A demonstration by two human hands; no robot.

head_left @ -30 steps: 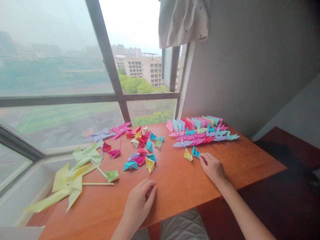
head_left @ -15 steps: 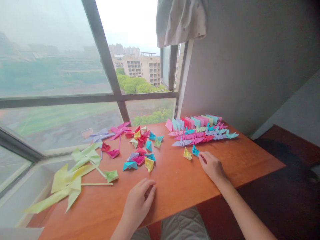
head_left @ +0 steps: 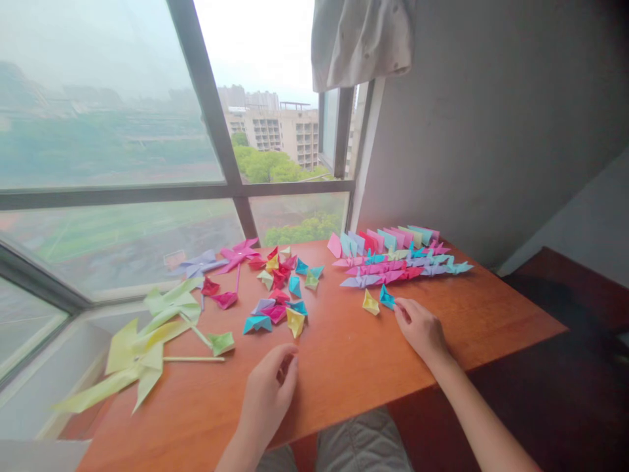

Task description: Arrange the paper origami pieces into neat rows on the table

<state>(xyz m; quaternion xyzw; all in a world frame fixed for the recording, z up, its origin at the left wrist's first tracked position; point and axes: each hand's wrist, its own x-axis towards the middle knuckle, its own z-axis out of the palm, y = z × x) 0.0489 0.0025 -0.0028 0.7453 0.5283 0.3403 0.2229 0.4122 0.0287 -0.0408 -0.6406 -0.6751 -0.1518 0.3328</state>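
Observation:
My right hand (head_left: 421,331) reaches over the table, its fingertips closed on the near right end of a blue paper boat (head_left: 386,298). A yellow paper boat (head_left: 371,303) sits just left of the blue one. Loosely curled, my left hand (head_left: 270,387) rests near the front edge with thumb and forefinger close together and nothing visible in it. Beyond my left hand lies a loose cluster of folded paper boats, among them a yellow one (head_left: 295,322) and a blue one (head_left: 257,324).
Paper cranes (head_left: 381,269) stand in rows at the back right, before a row of folded paper pieces (head_left: 376,240). Paper pinwheels on sticks, including a yellow one (head_left: 139,357) and a pink one (head_left: 239,254), lie left by the window. A wall (head_left: 466,131) rises behind.
The whole view has shifted slightly. My left hand has drawn a little to the left. My right hand stays at the blue paper boat, which keeps its place beside the yellow one.

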